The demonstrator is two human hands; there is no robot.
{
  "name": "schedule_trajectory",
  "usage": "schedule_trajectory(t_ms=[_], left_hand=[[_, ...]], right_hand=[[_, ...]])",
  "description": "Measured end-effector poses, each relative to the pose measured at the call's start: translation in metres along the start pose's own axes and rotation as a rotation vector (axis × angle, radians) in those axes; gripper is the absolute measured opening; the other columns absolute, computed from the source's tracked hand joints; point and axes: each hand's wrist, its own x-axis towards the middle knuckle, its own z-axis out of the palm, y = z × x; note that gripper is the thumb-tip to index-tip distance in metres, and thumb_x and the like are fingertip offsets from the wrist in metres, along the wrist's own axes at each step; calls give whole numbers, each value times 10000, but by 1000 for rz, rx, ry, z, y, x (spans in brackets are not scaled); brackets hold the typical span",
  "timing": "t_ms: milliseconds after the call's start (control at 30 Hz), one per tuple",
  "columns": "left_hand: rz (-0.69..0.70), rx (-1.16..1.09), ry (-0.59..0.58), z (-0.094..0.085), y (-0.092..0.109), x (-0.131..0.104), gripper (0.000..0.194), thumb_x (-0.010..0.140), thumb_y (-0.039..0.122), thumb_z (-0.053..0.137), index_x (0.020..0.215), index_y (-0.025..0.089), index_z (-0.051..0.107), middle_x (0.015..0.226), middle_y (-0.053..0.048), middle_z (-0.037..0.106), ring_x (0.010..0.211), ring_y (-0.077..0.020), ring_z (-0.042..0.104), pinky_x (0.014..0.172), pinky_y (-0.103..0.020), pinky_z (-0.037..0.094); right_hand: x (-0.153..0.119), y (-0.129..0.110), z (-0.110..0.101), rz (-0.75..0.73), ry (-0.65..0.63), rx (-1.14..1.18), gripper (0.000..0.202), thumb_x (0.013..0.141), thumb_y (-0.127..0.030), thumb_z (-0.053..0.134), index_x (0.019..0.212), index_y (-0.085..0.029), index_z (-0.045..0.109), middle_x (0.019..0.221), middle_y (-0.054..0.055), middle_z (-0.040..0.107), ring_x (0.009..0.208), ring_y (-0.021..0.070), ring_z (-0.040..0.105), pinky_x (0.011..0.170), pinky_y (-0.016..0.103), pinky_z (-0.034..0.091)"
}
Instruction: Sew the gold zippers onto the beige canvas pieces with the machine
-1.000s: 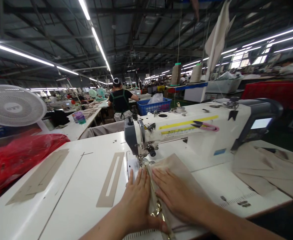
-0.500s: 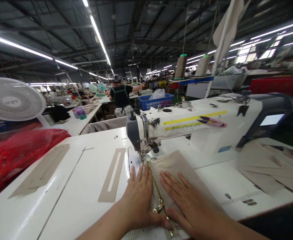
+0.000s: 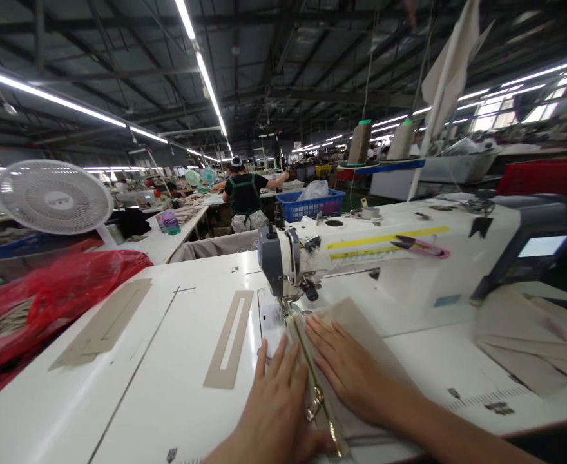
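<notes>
My left hand [image 3: 276,399] lies with fingers spread, at the left edge of a beige fabric piece [image 3: 368,341]; its thumb is near the lower end of a gold-toothed zipper [image 3: 303,345]. To the right of the zipper, my right hand [image 3: 346,367] rests flat on the fabric, fingers stretched out and its thumb hidden. The zipper's upper end lies under the needle area of a white sewing machine [image 3: 409,270]. A gold zipper pull [image 3: 315,403] sits between the hands.
A slotted beige template [image 3: 213,374] lies left of the needle, with flat beige pieces [image 3: 104,328] farther left. A red plastic bag [image 3: 71,283] and a fan [image 3: 54,196] border the left side. Pink-handled thread snips [image 3: 423,248] rest on the machine. Beige fabric [image 3: 520,335] lies right; a person [image 3: 245,193] works ahead.
My right hand has slid forward along the fabric toward the needle. My left hand has drawn back slightly, away from it. The camera view has shifted a little.
</notes>
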Motion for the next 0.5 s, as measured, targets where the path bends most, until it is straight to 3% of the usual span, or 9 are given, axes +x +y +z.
schedule_trajectory(t_ms=[67, 133, 167, 233, 300, 333, 400, 500], left_hand=[[199, 71, 163, 22, 6, -21, 364, 911, 323, 557, 1257, 221, 508, 1310, -57, 520, 1227, -249, 462, 1109, -473, 267], [193, 76, 276, 33, 3, -37, 341, 958, 168, 442, 1278, 279, 486, 1198, 17, 612, 1121, -163, 563, 1128, -399, 260], [218, 72, 291, 31, -3, -43, 354, 970, 191, 418, 1301, 308, 461, 1173, 32, 626, 1100, -157, 579, 1123, -396, 275], [234, 108, 312, 16, -23, -49, 411, 959, 359, 431, 1359, 271, 400, 1267, -42, 560, 1169, -231, 525, 1078, -459, 335], [-40, 204, 260, -5, -45, -54, 592, 914, 434, 486, 1412, 165, 311, 1374, -149, 429, 1245, -321, 427, 1028, -535, 365], [-78, 253, 228, -13, -54, -58, 628, 899, 458, 505, 1410, 150, 312, 1370, -172, 426, 1230, -341, 440, 984, -535, 415], [-53, 317, 205, -21, -65, -68, 678, 880, 517, 508, 1406, 131, 321, 1353, -194, 439, 1198, -343, 476, 917, -467, 492], [88, 385, 164, -15, -66, -86, 665, 871, 588, 490, 1382, 174, 385, 1258, -160, 548, 1109, -304, 558, 867, -367, 529]], right_hand=[[-1, 1, 4, -13, 19, -17, 458, 940, -171, 276, 1360, -14, 375, 1417, 165, 323, 1315, 267, 312, 1031, 506, 353], [-4, 3, 5, -29, 38, -8, 452, 937, -172, 301, 1360, -39, 389, 1420, 145, 330, 1314, 258, 318, 1036, 489, 355], [-5, 3, 4, -35, 40, 1, 452, 934, -175, 314, 1363, -54, 391, 1422, 134, 333, 1313, 253, 321, 1039, 485, 353], [-5, 2, 1, -28, 23, 14, 461, 932, -192, 335, 1373, -66, 379, 1426, 121, 334, 1312, 252, 325, 1043, 490, 345], [-4, 0, -2, -2, -17, 22, 467, 926, -216, 357, 1368, -70, 392, 1418, 120, 352, 1300, 261, 348, 1041, 502, 343], [-4, -1, -4, 14, -37, 28, 468, 921, -233, 375, 1360, -75, 410, 1412, 120, 366, 1291, 265, 365, 1040, 501, 346], [-2, -2, -5, 24, -59, 44, 466, 907, -267, 413, 1337, -92, 455, 1396, 118, 400, 1270, 270, 399, 1040, 489, 351], [-2, -2, -4, 39, -54, 76, 468, 899, -290, 433, 1328, -109, 474, 1395, 116, 411, 1270, 271, 399, 1051, 477, 337]])
